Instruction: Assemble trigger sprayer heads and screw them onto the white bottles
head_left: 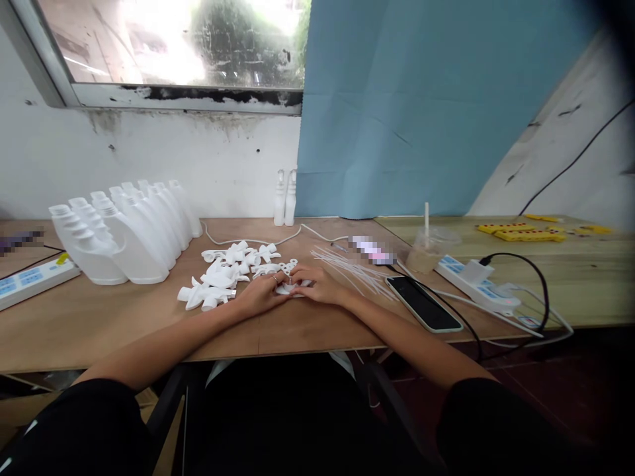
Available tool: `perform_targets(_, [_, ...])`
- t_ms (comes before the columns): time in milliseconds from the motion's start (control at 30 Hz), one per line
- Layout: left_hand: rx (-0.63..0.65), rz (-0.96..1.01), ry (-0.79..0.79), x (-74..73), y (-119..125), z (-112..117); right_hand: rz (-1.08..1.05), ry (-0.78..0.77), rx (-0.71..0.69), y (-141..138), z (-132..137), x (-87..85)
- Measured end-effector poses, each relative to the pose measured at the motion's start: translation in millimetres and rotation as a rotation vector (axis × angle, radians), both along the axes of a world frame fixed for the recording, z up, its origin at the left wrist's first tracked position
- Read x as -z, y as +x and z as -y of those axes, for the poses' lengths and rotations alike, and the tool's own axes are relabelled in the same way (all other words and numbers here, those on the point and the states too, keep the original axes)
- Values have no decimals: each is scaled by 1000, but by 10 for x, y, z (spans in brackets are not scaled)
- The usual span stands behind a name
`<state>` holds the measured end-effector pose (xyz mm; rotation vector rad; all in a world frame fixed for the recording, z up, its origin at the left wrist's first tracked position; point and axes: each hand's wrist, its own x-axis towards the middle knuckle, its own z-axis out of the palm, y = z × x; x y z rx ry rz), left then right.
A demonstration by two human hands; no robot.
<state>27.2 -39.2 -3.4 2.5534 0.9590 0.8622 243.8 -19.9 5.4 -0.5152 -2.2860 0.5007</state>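
Note:
My left hand (262, 293) and my right hand (320, 285) meet over the table, fingers closed round a white plastic spray trigger head (285, 289). Much of that piece is hidden by my fingers. A heap of white spray trigger heads (218, 277) lies just left of my left hand. Small white ring-shaped parts (288, 266) sit right behind my fingertips. Beyond my right hand, thin white plastic tubes (347, 268) are spread loosely across the wooden table (307, 330).
White empty-looking bottles (141, 248) stand in rows at the left, and two assembled spray bottles (284, 198) by the wall. To the right are a phone (424, 304), a plastic cup with straw (425, 251), a power strip (476, 284) with cables, and yellow packets (520, 231).

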Motion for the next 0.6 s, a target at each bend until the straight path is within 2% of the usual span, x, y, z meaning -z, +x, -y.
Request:
perform_targets(133, [38, -10, -23, 4, -18, -10, -26, -73, -28, 12, -20, -9])
perform_targets(233, [-14, -10, -64, 22, -24, -28, -93, -189, 59, 62, -139, 8])
perform_targets(333, [-73, -14, -105, 28, -5, -23, -189, -267, 292, 216, -354, 10])
perform_targets(400, [-80, 14, -124, 15, 14, -3, -161, -155, 532, 386, -500, -16])
perform_targets(500, [-45, 29, -118, -21, 34, 32, 88, 64, 869, 680, -640, -77])
perform_targets(533, [-29, 19, -108, -32, 36, 40, 190, 76, 952, 767, -663, -93])
perform_targets(600, [-3, 10, -89, -45, 35, 49, 382, -1, 1092, 903, -683, -111])
